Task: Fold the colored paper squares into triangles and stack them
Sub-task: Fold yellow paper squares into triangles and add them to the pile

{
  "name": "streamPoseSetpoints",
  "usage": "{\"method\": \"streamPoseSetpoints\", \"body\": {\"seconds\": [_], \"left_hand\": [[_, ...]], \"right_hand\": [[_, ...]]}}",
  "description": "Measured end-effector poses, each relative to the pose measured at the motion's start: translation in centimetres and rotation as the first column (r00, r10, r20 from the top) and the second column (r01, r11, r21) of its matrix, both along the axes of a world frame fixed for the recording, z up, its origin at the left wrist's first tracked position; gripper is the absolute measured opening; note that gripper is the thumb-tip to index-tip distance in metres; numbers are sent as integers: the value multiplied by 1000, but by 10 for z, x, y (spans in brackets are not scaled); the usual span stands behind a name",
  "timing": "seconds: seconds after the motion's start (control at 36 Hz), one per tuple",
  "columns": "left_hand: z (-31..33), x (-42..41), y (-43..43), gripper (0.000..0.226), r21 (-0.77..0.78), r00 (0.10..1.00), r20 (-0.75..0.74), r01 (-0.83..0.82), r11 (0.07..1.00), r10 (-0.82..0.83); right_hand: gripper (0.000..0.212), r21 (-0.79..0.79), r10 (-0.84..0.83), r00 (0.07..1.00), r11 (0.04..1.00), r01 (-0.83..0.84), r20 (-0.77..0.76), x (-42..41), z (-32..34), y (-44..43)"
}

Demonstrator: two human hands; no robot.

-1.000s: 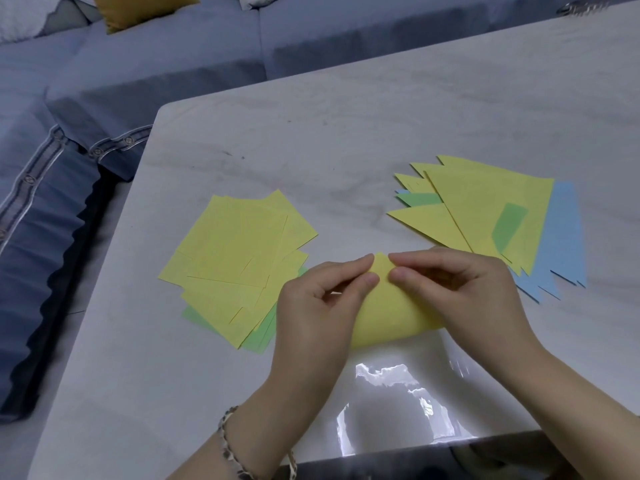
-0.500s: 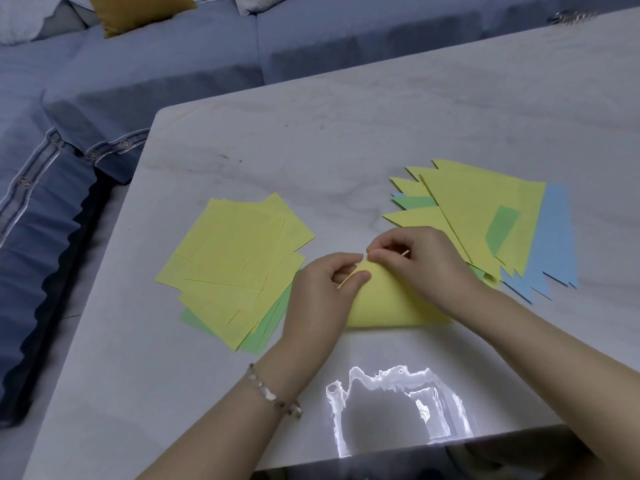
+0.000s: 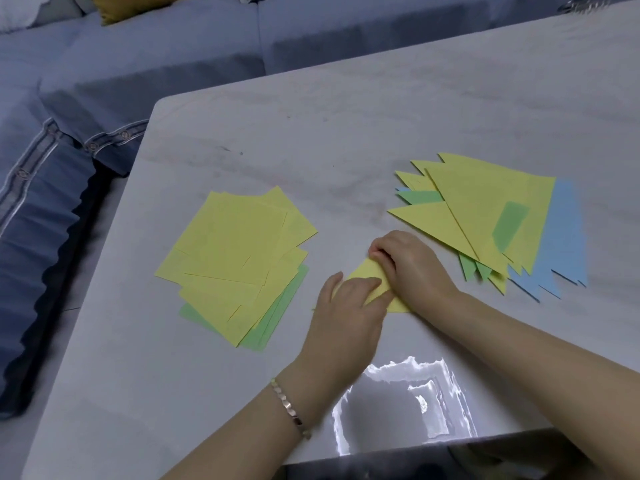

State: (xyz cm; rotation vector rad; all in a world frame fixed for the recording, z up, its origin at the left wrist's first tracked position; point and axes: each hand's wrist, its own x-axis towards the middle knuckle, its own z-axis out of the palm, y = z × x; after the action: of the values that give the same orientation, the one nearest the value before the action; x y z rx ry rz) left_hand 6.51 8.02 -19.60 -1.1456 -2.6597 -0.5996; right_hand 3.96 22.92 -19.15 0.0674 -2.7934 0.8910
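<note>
Left hand [image 3: 346, 306] flat on triangle [image 3: 369, 271], right hand [image 3: 412, 265] curled at apex, grip unclear, apex away, long edge left-right, grey table [image 3: 346, 133], blue sofa [image 3: 173, 64].

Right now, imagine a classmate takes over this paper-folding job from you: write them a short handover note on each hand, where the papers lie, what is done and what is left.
Left hand: flat, pressing the yellow sheet on the table.
Right hand: curled fingers hold that sheet's top corner.
Done: folded triangles, yellow, green and blue, piled to the right.
To do: finish creasing this sheet, add it to the pile, then fold the unfolded squares on the left.
</note>
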Motion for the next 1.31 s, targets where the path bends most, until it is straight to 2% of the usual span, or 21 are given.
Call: {"method": "streamPoseSetpoints", "body": {"seconds": [0.14,0.36,0.64,0.72,0.78,0.86,0.97,1.08,1.17,1.22,1.31], "left_hand": [[-2,7,-5,33,-39,987,-75,138,990,-141],[2,6,-40,34,-43,987,-111,110,993,-114],[14,13,-64,28,-53,982,-42,-189,981,187],[24,7,-50,28,56,948,83,-312,948,307],[29,-3,-38,28,170,932,192,-339,925,307],[32,-21,-15,30,219,955,227,-243,945,193],[18,-26,6,22,62,985,168,-58,996,47],[-1,-21,1,36,15,992,113,-50,999,48],[-7,-19,-1,38,37,996,66,-57,998,54],[-9,-18,0,37,74,995,76,-68,995,63],[-11,-17,1,38,117,994,92,-75,990,64]], "right_hand": [[25,0,-9,1000,1000,9,-4,-1,1,-1],[22,-18,-11,999,1000,10,-31,1,-2,0],[21,-30,3,997,1000,-5,-75,1,-5,1],[19,-37,2,997,999,-5,-76,1,-6,2],[20,-52,-5,997,999,1,-81,2,-5,2],[18,-58,-2,993,998,-5,-114,2,-4,2],[27,-79,-2,993,997,-7,-122,3,-5,4],[11,-37,-22,987,999,17,-156,3,-4,2],[16,39,-2,978,999,11,-210,13,-5,3],[15,127,90,971,990,-63,-221,32,-5,5],[29,245,228,965,950,-192,-132,67,-4,14]]}}
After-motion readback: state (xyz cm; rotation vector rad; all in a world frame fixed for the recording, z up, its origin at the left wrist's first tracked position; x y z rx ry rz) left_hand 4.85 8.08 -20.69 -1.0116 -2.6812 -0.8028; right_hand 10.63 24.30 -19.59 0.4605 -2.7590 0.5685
